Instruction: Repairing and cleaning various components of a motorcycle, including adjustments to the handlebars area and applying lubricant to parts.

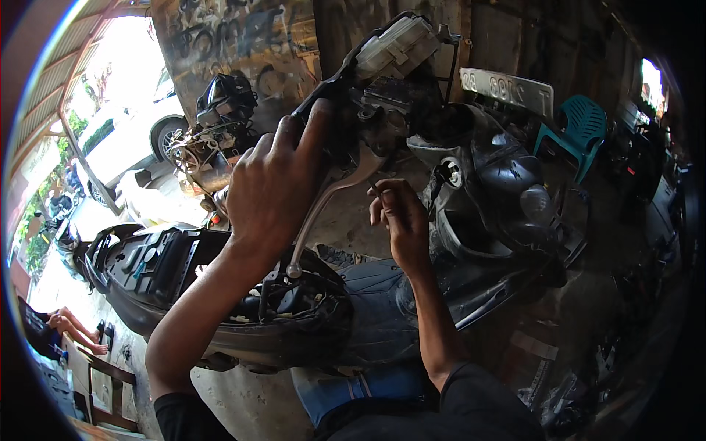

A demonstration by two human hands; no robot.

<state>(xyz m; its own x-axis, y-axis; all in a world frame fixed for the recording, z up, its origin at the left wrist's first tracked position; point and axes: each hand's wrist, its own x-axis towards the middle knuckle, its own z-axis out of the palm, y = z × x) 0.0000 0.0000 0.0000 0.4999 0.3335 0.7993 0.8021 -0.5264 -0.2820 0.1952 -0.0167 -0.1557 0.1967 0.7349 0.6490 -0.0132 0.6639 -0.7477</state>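
My left hand (268,180) is closed over the dark handlebar (331,95) of a partly stripped scooter, its fingers pointing up along it. Below the bar a brake lever (318,209) curves down to a ball-shaped end. The lever's dark mount (384,131) sits to the right of my left fingers. My right hand (401,220) is just right of the lever, its thumb and fingers pinched together. A tiny dark bit shows at those fingertips, too small to name. A pale instrument housing (397,48) tops the handlebar.
The scooter's black body (360,294) spans the view, its seat area uncovered. The dark front fairing (500,184) is at right. Beyond are a licence plate (507,92), green plastic chair (577,132), engine (209,143) and white car (132,136). A person's legs (77,334) show at left.
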